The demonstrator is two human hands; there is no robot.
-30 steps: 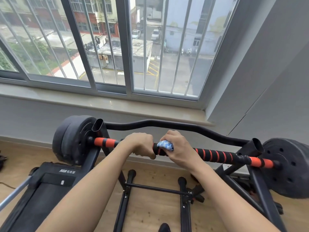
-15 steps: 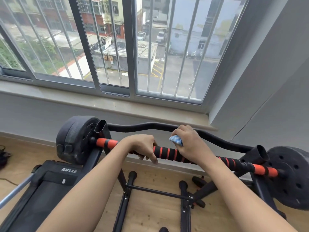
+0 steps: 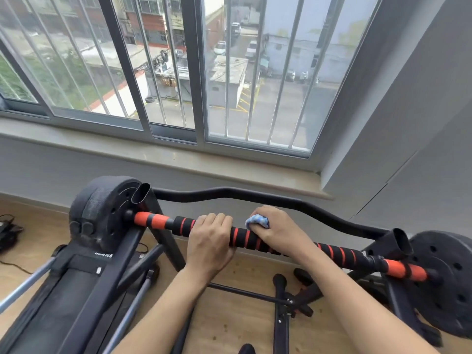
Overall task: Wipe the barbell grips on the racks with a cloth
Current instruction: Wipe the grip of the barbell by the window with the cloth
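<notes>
A barbell (image 3: pixel 339 252) with a black foam grip striped in red and orange ends lies across a black rack (image 3: pixel 143 200). Black weight plates (image 3: pixel 102 213) sit at both ends. My left hand (image 3: pixel 208 244) grips the bar left of centre, fingers curled over the top. Just right of it, my right hand (image 3: pixel 275 231) wraps round the bar with a bunched blue and white cloth (image 3: pixel 257 222) pinched against the grip. Most of the cloth is hidden under the fingers.
A curved black bar (image 3: pixel 229 196) runs behind the barbell, below the window sill (image 3: pixel 178 162). A folded treadmill (image 3: pixel 63 290) stands at lower left. Rack legs and crossbars (image 3: pixel 255 295) spread over the wooden floor. A grey wall (image 3: pixel 408 149) closes the right side.
My right hand with the cloth has slid right along the grip, away from my left hand, then back a little. The view has tilted and shifted slightly.
</notes>
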